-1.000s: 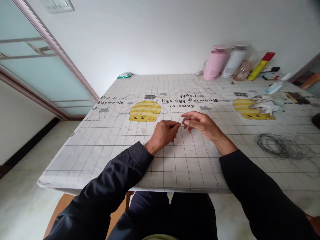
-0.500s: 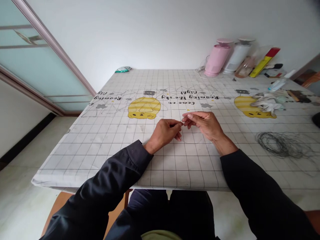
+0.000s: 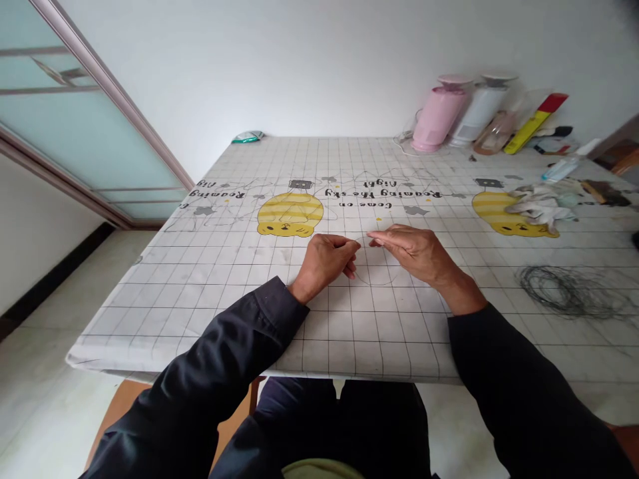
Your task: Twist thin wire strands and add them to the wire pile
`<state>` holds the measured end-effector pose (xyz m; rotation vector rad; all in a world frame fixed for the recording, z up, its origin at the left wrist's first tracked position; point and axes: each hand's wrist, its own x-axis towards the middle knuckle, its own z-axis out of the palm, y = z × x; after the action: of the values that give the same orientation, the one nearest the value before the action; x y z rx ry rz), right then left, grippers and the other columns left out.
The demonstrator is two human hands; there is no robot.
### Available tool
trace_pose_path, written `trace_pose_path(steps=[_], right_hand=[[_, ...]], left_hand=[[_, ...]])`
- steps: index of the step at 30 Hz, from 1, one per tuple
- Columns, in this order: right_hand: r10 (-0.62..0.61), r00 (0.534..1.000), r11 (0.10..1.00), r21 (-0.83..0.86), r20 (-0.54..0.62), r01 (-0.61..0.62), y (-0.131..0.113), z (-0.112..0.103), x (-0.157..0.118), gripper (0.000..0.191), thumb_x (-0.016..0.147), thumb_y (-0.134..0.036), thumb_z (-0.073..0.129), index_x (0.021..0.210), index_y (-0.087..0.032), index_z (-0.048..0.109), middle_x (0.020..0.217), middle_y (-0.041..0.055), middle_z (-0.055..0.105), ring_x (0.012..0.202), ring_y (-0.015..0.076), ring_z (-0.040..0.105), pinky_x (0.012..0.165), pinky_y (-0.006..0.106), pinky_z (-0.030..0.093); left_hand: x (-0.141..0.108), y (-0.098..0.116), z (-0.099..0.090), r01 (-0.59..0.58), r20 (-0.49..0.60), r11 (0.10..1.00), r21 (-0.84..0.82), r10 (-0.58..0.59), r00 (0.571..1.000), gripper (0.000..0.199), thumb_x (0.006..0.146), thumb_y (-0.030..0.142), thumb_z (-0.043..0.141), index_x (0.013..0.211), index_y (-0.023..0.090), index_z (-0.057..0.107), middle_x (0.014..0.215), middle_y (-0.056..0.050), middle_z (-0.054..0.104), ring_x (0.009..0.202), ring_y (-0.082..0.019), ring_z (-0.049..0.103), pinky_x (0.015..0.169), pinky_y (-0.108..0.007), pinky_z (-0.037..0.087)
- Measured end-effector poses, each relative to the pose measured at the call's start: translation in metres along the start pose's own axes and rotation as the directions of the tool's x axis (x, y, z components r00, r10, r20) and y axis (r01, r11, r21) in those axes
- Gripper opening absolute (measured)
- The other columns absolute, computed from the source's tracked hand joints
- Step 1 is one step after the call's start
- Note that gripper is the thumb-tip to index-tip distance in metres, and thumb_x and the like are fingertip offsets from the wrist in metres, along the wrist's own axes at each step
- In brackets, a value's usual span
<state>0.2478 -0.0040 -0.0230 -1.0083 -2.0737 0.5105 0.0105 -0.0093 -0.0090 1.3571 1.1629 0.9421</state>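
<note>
Pink cylinder (image 3: 439,118) — crumpled cloth (image 3: 544,206), apparently

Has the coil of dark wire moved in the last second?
No; the wire coil keeps its place against the right-hand yellow bear print.

Soft, diffuse light brightens the wall (image 3: 279,73), dimming toward the dark upper right corner. Shadows under the hands are faint. Wide-angle distortion stretches the frame's edges, the black right sleeve (image 3: 529,379) loses detail, and the thin strand (image 3: 378,285) at centre barely registers.
</note>
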Motion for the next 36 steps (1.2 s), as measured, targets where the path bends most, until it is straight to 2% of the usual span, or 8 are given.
trace_pose_path(steps=[10, 14, 17, 19, 21, 25, 30, 36], right_hand=[[0.022, 0.999, 1.0, -0.007, 0.046, -0.022, -0.008, 0.001, 0.005, 0.023, 0.106, -0.048, 0.073, 0.121, -0.036, 0.085, 0.104, 0.0035, 0.084, 0.105, 0.0305, 0.077, 0.099, 0.055, 0.063], [0.054, 0.991, 0.998, -0.021, -0.124, -0.057, -0.019, -0.015, 0.004, 0.036, 0.107, -0.056, 0.07, 0.133, -0.034, 0.081, 0.126, 0.0062, 0.083, 0.127, 0.0335, 0.074, 0.108, 0.056, 0.06], [0.179, 0.909, 0.984, 0.053, -0.377, -0.172, -0.024, -0.025, 0.002, 0.046, 0.111, -0.065, 0.057, 0.122, -0.029, 0.083, 0.117, 0.0102, 0.084, 0.12, 0.0348, 0.077, 0.106, 0.056, 0.061], [0.254, 0.861, 0.967, 0.132, -0.44, -0.218, -0.024, -0.027, 0.002, 0.049, 0.11, -0.067, 0.056, 0.117, -0.027, 0.084, 0.11, 0.0112, 0.084, 0.112, 0.0344, 0.079, 0.105, 0.056, 0.062], [0.242, 0.892, 0.969, 0.134, -0.381, -0.206, -0.022, -0.027, 0.003, 0.042, 0.108, -0.063, 0.063, 0.12, -0.029, 0.084, 0.117, 0.0099, 0.084, 0.117, 0.0338, 0.077, 0.109, 0.056, 0.06], [-0.014, 0.979, 0.999, -0.052, -0.205, 0.003, -0.018, -0.021, 0.005, 0.025, 0.103, -0.042, 0.076, 0.126, -0.034, 0.084, 0.129, 0.0055, 0.081, 0.126, 0.0318, 0.072, 0.115, 0.058, 0.056], [-0.14, 0.976, 0.982, -0.147, -0.165, 0.116, -0.009, -0.01, 0.007, 0.022, 0.109, -0.03, 0.066, 0.115, -0.036, 0.087, 0.102, 0.0037, 0.085, 0.102, 0.0299, 0.073, 0.096, 0.055, 0.06], [-0.19, 0.978, 0.951, -0.265, -0.085, 0.162, -0.012, -0.024, 0.002, 0.024, 0.106, -0.025, 0.066, 0.118, -0.034, 0.085, 0.105, 0.0051, 0.084, 0.11, 0.0321, 0.073, 0.1, 0.057, 0.059]], left_hand=[[0.009, -0.008, 0.002, 0.084, -0.027, 0.945, -0.315, -0.098, 0.995, 0.016, 0.095, 0.013, 0.07, 0.083, 0.01, 0.079, 0.069, -0.004, 0.069, 0.049, -0.013, 0.066, 0.049, -0.027, 0.058], [0.007, -0.004, 0.003, 0.061, -0.023, 0.936, -0.346, -0.074, 0.997, 0.012, 0.095, 0.016, 0.072, 0.09, 0.01, 0.081, 0.074, -0.005, 0.07, 0.055, -0.014, 0.068, 0.052, -0.028, 0.061], [0.005, -0.002, 0.003, 0.039, -0.023, 0.923, -0.383, -0.052, 0.998, 0.014, 0.095, 0.02, 0.072, 0.095, 0.011, 0.083, 0.08, -0.006, 0.072, 0.063, -0.015, 0.071, 0.059, -0.03, 0.064], [0.005, -0.002, 0.002, 0.029, -0.018, 0.912, -0.409, -0.039, 0.999, 0.016, 0.095, 0.023, 0.074, 0.096, 0.011, 0.083, 0.083, -0.007, 0.073, 0.066, -0.015, 0.072, 0.062, -0.03, 0.066], [0.005, -0.003, 0.002, 0.02, -0.008, 0.903, -0.43, -0.026, 1.0, 0.017, 0.094, 0.026, 0.075, 0.097, 0.011, 0.083, 0.086, -0.008, 0.074, 0.068, -0.015, 0.072, 0.064, -0.03, 0.066], [0.004, -0.002, 0.002, 0.017, 0.023, 0.9, -0.436, -0.008, 1.0, 0.019, 0.093, 0.027, 0.076, 0.098, 0.01, 0.083, 0.085, -0.007, 0.073, 0.067, -0.015, 0.071, 0.062, -0.029, 0.065], [0.004, 0.0, 0.0, 0.025, 0.025, 0.909, -0.417, -0.016, 1.0, 0.017, 0.091, 0.026, 0.075, 0.094, 0.011, 0.083, 0.08, -0.006, 0.071, 0.063, -0.014, 0.069, 0.059, -0.029, 0.064], [0.006, 0.001, -0.004, 0.005, 0.015, 0.921, -0.389, 0.001, 1.0, 0.014, 0.091, 0.024, 0.075, 0.09, 0.011, 0.082, 0.077, -0.006, 0.072, 0.061, -0.014, 0.069, 0.058, -0.028, 0.063]])
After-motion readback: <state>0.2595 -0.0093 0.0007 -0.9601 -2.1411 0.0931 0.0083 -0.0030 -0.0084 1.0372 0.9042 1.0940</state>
